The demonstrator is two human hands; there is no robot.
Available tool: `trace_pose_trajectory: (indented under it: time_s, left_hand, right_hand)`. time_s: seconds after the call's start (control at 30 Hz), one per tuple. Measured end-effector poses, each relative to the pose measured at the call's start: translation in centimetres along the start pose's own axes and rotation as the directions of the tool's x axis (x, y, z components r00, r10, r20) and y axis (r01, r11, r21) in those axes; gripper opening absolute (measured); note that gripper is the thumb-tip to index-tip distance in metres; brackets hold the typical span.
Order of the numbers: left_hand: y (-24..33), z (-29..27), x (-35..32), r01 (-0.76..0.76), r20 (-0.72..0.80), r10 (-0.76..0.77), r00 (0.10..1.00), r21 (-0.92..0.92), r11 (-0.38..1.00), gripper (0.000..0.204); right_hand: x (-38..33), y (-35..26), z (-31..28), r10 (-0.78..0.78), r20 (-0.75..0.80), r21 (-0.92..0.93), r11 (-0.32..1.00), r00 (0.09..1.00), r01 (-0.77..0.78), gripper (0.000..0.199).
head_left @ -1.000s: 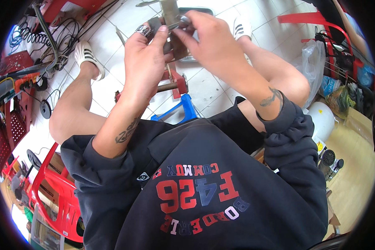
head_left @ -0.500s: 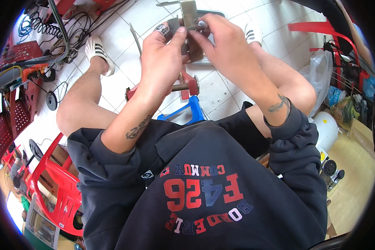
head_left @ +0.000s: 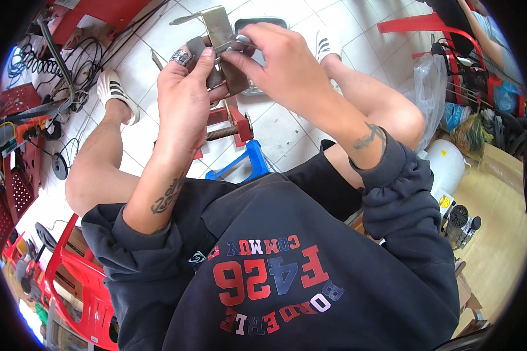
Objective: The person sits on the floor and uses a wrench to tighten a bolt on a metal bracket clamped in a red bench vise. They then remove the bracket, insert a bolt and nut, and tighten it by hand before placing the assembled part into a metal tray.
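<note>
My left hand (head_left: 184,96) is closed around a bent sheet-metal bracket (head_left: 218,26), its thumb pressing a dark grey flat piece (head_left: 197,45) against the side. A chunky silver ring sits on one of its fingers. The bracket has a tall plate at the top and a thin arm sticking out to the left. From the other side my right hand (head_left: 278,64) pinches the bracket's edge between thumb and curled fingers. Something small and silvery shows at those fingertips; I cannot make out what it is. The bracket's lower part is partly hidden by my fingers.
Below my hands stands a red metal frame (head_left: 238,126) with a threaded screw, beside a blue plastic stool (head_left: 250,161). Behind them a dark-rimmed tray (head_left: 280,23) lies on the tiled floor. Cables (head_left: 79,64) tangle at left; red chairs (head_left: 79,281) stand on both sides.
The whole view has shifted, so my hands and the bracket appear farther left and slightly lower. Both hands keep nearly the same hold on the bracket.
</note>
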State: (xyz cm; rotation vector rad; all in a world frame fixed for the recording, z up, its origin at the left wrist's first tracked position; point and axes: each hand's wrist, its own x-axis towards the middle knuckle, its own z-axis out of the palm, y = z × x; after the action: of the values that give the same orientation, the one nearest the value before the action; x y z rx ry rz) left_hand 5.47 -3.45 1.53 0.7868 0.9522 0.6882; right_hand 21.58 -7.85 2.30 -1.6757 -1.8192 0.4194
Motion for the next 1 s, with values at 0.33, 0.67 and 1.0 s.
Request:
trace_pose_trajectory:
  time_s: [0.33,0.67,1.0]
  left_hand:
    - [0.3,0.3,-0.3,0.023,-0.013,-0.023,1.000,-0.009,1.000,0.026]
    - [0.4,-0.5,0.0,-0.026,0.071,0.036,0.997,-0.145,0.989,0.026]
    - [2.3,-1.6,-1.6,0.171,0.398,0.108,0.911,-0.602,0.780,0.036]
  right_hand:
    - [0.3,-1.2,-0.8,0.042,-0.022,0.150,0.988,0.999,-0.038,0.042]
    - [-0.7,-1.1,1.3,0.287,0.120,0.615,0.730,0.950,-0.298,0.049]
    - [-1.2,-5.1,-2.2,0.160,-0.214,0.470,0.882,0.964,-0.042,0.030]
